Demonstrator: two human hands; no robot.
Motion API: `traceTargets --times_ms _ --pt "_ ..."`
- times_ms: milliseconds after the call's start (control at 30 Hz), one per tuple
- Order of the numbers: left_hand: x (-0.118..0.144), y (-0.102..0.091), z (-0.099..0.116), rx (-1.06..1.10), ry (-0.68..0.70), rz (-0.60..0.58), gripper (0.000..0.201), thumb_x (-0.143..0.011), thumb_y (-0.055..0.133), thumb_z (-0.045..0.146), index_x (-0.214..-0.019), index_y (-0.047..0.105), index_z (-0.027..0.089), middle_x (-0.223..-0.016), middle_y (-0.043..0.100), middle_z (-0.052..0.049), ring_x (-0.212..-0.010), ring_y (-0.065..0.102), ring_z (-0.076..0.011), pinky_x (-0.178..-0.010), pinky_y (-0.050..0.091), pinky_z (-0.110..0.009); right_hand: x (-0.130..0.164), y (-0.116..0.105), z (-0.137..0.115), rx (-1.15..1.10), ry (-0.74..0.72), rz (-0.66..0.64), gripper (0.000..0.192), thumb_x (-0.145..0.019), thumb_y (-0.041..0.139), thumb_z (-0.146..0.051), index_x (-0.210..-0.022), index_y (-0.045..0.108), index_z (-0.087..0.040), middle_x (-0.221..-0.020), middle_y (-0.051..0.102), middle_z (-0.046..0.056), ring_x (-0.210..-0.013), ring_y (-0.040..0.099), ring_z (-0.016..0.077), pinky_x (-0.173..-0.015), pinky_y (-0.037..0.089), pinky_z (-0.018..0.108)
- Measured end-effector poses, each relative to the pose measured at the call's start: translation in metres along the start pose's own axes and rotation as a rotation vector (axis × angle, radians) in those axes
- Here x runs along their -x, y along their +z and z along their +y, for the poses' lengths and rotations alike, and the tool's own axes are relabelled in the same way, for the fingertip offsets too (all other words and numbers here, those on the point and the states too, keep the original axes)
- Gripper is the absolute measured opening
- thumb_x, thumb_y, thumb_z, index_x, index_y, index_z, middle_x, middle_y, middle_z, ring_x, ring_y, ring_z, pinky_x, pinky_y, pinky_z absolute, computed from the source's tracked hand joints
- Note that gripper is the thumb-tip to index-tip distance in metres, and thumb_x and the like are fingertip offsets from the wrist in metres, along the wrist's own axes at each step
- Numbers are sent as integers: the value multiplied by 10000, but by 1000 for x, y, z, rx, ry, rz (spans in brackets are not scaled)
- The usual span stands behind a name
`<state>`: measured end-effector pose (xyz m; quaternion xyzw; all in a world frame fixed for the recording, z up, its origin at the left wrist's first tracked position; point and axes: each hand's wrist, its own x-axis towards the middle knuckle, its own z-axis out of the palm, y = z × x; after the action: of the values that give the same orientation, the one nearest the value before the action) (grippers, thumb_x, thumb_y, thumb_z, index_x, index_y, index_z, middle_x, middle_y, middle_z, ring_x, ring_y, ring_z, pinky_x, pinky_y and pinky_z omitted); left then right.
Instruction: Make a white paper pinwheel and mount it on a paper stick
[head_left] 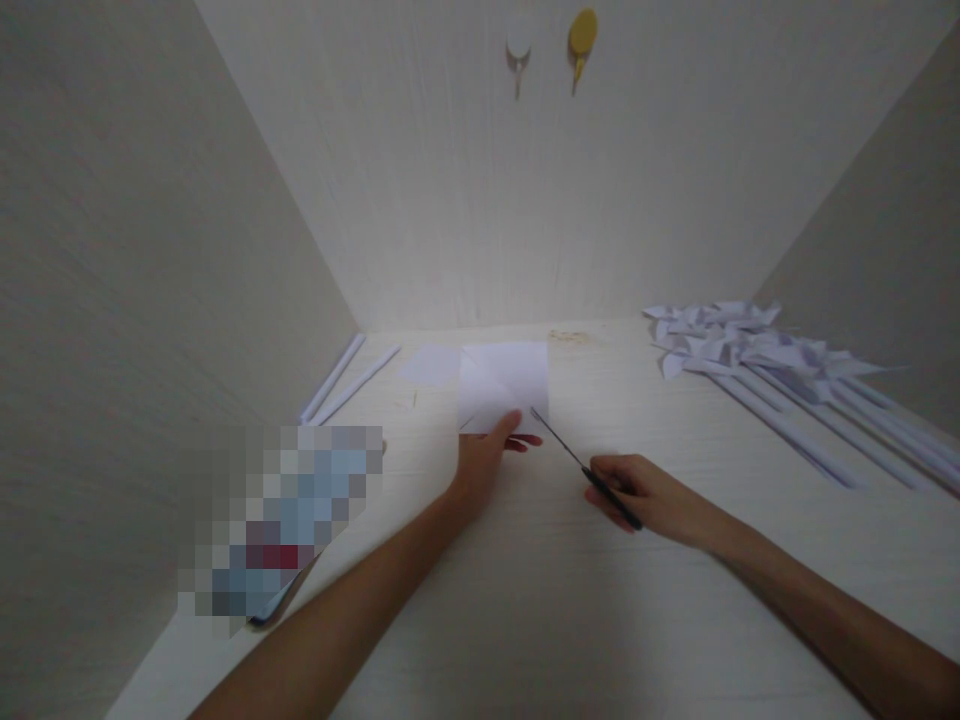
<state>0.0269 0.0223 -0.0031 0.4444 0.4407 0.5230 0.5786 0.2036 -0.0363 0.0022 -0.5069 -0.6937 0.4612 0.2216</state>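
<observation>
A square sheet of white paper (pixel 504 375) with diagonal lines running in from its corners is held up over the table. My left hand (pixel 487 455) grips its lower edge, thumb on top and fingers underneath. In my right hand (pixel 637 495) is a slim pair of scissors (pixel 559 440) with a black handle, seen nearly edge-on. Their metal tip lies at the sheet's lower right part; whether the blades touch the paper I cannot tell.
Several white paper pinwheels (pixel 750 345) on rolled paper sticks lie piled at right. Two paper rolls (pixel 356 385) and flat paper (pixel 427 364) are at left, near a blurred-out device (pixel 300 520). Small tan bits (pixel 568 337) lie at the back. Two hooks (pixel 583 35) hang on the wall.
</observation>
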Motion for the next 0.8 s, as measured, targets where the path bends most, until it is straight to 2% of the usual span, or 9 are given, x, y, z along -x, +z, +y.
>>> traceTargets --times_ms 100,167,300,400,533,667,800 --pt "-5 -4 -3 83 69 75 165 -587 608 250 -706 587 139 -675 634 -14 -520 580 -117 -460 434 -218 -2 -2 1 -123 -13 -23 318 -744 491 -418 -571 361 -185 -436 408 -60 -382 328 55 -374 228 192" --pt "-6 -6 -4 124 86 107 166 -555 612 212 -705 592 145 -663 620 2 -552 567 -107 -475 437 -205 -3 -3 0 -217 -21 11 327 -728 495 -453 -592 372 -183 -448 446 -51 -347 308 44 -345 205 190" --pt "-6 -7 -4 143 89 80 144 -525 608 151 -669 598 144 -632 606 17 -587 555 -98 -551 452 -202 -8 -4 -1 -329 -7 231 358 -650 567 -485 -603 392 -176 -488 471 -37 -342 293 33 -329 175 192" --pt "-6 -6 -3 135 53 72 161 -510 610 134 -671 607 142 -642 614 12 -581 556 -102 -548 452 -207 -13 -6 4 -359 34 416 361 -618 587 -495 -626 429 -170 -515 463 -33 -369 314 41 -342 188 198" --pt "-7 -6 -2 161 20 67 190 -511 602 129 -700 602 148 -657 618 12 -584 563 -107 -547 456 -215 -20 -13 20 -288 31 611 344 -603 599 -481 -677 490 -163 -547 462 -27 -402 349 62 -370 242 211" --pt "-7 -5 0 168 5 48 243 -516 589 133 -759 593 152 -717 634 -7 -627 580 -123 -559 460 -223 -25 -19 33 -85 -23 666 265 -674 534 -406 -754 551 -153 -618 525 8 -503 440 108 -455 328 232" --pt "-6 -5 0 182 -5 -11 262 -517 589 129 -778 590 146 -761 646 -26 -638 587 -134 -581 470 -240 -26 -21 37 117 -17 720 248 -703 498 -335 -841 573 -142 -664 563 23 -543 471 127 -521 368 254"
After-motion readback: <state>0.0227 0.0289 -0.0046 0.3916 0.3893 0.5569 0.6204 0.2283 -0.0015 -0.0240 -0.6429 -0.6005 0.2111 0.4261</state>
